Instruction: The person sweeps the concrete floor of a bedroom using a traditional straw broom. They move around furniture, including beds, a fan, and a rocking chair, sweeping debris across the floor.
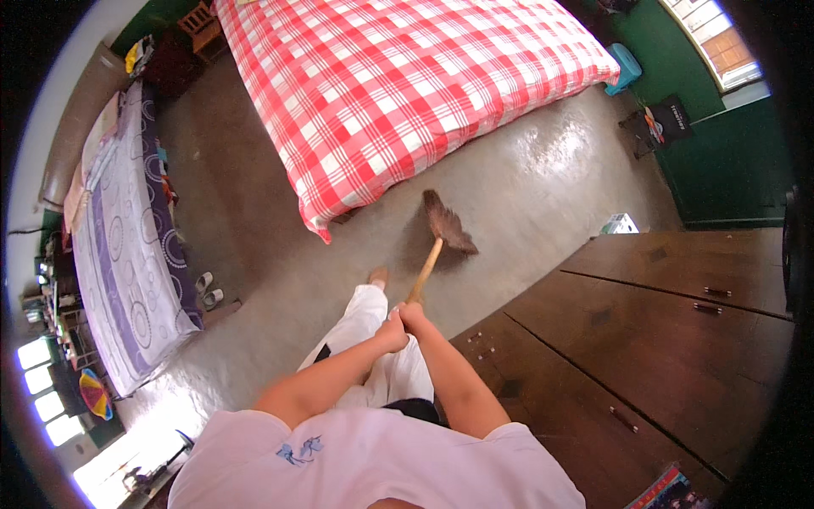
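Observation:
Both of my hands are wrapped round the pale wooden handle of a broom (430, 261), in front of my body. My right hand (412, 316) grips it a little farther forward, and my left hand (393, 333) is closed just behind, close against the right. The handle slants away from me to a dark brown bristle head, which is spread over the grey floor near the corner of a bed with a red-and-white checked cover (365, 119). My fingers partly hide the handle's near end.
A dark wooden cabinet (644, 339) with drawers and doors stands close on my right. To the left is a couch-like bed with a purple-and-white cover (127, 246), a pair of shoes (209, 291) beside it. A blue stool (625, 69) and a black folding chair (661, 125) are at the far right.

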The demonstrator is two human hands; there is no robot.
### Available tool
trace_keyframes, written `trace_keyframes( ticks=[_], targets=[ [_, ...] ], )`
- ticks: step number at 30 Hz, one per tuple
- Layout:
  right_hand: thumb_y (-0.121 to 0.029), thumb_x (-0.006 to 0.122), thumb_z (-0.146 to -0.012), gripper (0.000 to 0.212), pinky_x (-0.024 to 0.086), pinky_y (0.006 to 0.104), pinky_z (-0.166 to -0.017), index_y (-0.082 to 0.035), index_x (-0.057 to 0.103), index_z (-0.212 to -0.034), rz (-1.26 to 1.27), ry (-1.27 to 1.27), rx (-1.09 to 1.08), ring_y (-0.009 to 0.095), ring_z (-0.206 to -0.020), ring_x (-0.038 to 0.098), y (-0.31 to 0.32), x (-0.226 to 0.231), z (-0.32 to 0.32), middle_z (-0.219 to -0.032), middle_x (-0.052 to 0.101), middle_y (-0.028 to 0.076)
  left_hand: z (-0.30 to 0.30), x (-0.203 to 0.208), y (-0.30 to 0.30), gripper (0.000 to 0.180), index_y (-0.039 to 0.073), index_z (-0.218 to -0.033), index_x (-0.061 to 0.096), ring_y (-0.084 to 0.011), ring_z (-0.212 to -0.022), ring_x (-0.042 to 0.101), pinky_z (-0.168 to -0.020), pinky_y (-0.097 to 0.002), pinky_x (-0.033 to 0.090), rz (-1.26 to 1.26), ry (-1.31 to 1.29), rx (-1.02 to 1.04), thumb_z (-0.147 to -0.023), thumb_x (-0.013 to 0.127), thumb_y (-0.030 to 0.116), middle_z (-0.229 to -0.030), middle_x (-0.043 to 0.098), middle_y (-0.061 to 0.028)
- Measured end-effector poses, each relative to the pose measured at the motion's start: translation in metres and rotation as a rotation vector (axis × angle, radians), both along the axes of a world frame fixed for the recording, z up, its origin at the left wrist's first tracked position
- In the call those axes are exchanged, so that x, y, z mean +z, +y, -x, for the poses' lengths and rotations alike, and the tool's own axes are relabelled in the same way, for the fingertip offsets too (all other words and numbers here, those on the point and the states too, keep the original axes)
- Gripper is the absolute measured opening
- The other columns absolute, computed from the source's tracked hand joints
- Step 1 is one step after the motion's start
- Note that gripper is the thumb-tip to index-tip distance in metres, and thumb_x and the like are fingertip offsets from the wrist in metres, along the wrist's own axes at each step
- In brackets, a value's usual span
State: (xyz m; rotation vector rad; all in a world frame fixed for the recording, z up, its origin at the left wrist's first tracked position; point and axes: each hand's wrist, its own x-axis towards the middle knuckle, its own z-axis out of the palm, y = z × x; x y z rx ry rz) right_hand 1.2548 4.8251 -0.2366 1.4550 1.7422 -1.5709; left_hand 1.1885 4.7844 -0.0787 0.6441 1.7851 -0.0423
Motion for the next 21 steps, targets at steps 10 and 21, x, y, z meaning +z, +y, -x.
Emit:
trace_keyframes(
  ticks=[10, 21],
  targets=[
    [-0.032, 0.043, -0.078, 0.037, 0.045, 0.041, -0.065, -0.001, 0.061, -0.086, 0.258, 0.045, -0.075, 0.037, -0.08, 0.058, -0.132, 0.028, 0.032, -0.085, 0.06, 0.021, 0.031, 0.037, -0.112, 0.065, 0.0, -0.123, 0.018, -0.0373, -0.096, 0.054, -0.078, -0.042, 0.044, 0.118, -0.024, 0.195, -0.072, 0.056, 0.016, -0.103, 0.053, -0.0267],
    [-0.034, 0.047, -0.08, 0.036, 0.045, 0.0409, -0.065, -0.001, 0.063, -0.081, 0.077, -0.036, -0.097, 0.033, -0.077, 0.06, -0.153, -0.079, 0.094, -0.079, 0.061, 0.022, 0.12, -0.044, -0.176, 0.075, 0.006, -0.13, 0.012, -0.0366, -0.093, 0.056, -0.075, -0.0436, 0.046, -0.065, -0.161, 0.302, -0.071, 0.057, 0.015, -0.104, 0.053, -0.0257]
  ],
)
